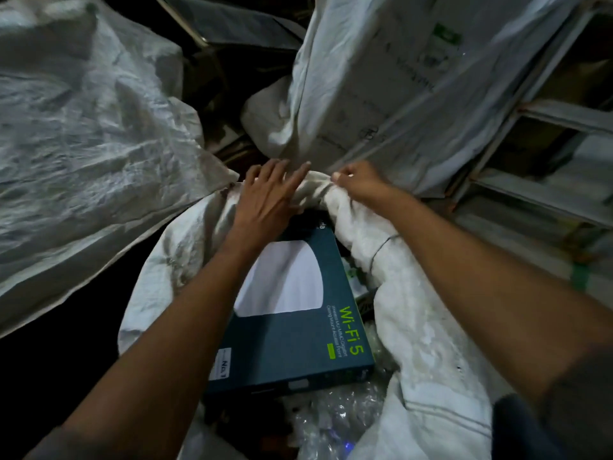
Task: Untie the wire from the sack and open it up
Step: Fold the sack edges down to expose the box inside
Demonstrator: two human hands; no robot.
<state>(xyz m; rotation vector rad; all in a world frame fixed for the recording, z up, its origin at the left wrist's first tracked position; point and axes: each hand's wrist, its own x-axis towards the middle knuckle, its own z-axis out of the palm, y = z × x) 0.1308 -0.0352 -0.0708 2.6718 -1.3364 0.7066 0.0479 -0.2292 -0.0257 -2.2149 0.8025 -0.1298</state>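
A white woven sack (414,313) stands below me with its mouth spread wide. My left hand (270,190) lies flat on the far rim, fingers stretched and apart. My right hand (360,182) pinches the same bunched rim just to the right. A thin grey wire (381,249) lies across the sack's right rim, under my right forearm. Inside the sack a dark teal Wi-Fi 5 box (295,340) lies flat, with crumpled clear plastic (335,416) below it.
A big grey woven sack (89,127) bulges at the left. Another sack with a printed carton inside (391,81) leans behind my hands. Metal shelving (544,154) runs along the right. Dark floor shows at the lower left.
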